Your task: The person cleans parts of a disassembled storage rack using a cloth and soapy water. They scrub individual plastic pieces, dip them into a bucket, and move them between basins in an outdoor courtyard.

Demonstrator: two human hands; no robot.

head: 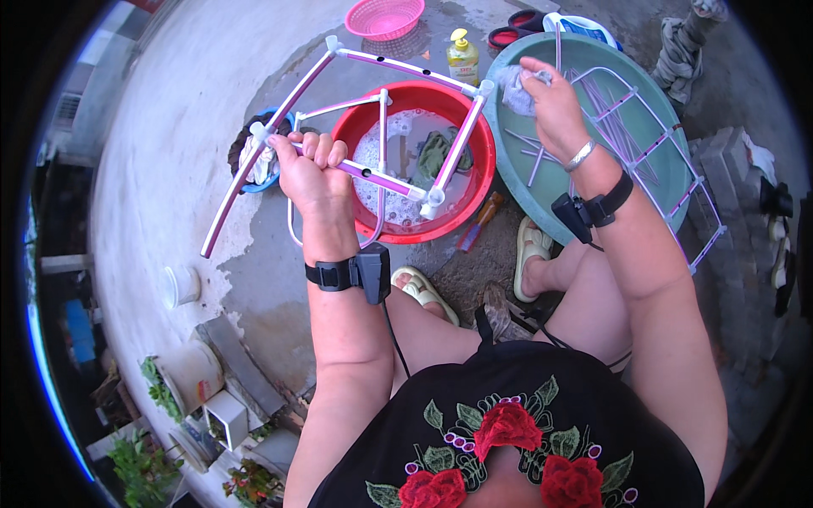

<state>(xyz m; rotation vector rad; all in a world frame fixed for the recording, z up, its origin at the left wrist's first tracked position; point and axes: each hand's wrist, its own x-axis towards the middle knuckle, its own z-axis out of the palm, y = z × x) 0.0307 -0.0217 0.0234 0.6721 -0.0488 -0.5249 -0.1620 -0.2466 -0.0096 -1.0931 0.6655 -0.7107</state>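
My left hand (314, 168) grips a tube of a purple-and-white tubular frame (390, 182), with white plastic connectors at its corners. This frame is held up, tilted, over a red basin (488, 171). A thinner frame part with a rounded end (383, 136) hangs below it; whether they are joined is unclear. Foamy water and a dark green cloth (438, 154) are in the basin. In my right hand (559, 114) is a wet, whitish cloth (517, 92), bunched above the left rim of a green oval tub (521, 166). The cloth is apart from the held frame.
Loose tubes (613, 124) lie in the green tub, and a ladder-like tube frame (673, 130) leans across its right side. Beyond the basins are a yellow pump bottle (463, 60) and a pink basket (384, 18). A brush (481, 222) lies near my feet. Laundry fills a blue basin (260, 187).
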